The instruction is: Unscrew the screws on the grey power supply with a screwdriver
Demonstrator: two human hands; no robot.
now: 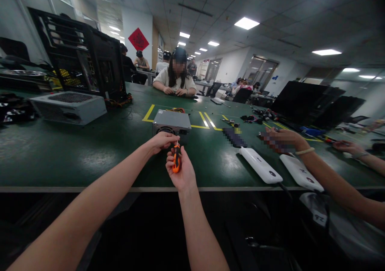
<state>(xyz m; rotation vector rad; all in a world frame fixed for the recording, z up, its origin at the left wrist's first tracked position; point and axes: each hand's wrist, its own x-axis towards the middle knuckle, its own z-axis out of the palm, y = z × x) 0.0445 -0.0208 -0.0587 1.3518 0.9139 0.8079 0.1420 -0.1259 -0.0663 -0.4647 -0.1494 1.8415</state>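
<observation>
My right hand (184, 170), palm up, is wrapped round the orange and black handle of a screwdriver (176, 162). The thin shaft points up and away from me. At its tip, my left hand (162, 141) is closed in a pinch; anything between those fingertips is too small to make out. Just beyond both hands a grey metal computer power supply (173, 119) lies on the green table (120, 158), its fan side and socket facing me. Coloured wires (176, 110) show behind it. Whether the left fingers touch its case I cannot tell.
A second power supply (70, 107) and an open black computer case (84, 54) stand at left. To the right are two white power banks (261, 165) (300, 172), loose cables (260, 114) and dark monitors (300, 102). A co-worker's hand (282, 139) reaches in; another person (176, 78) sits opposite.
</observation>
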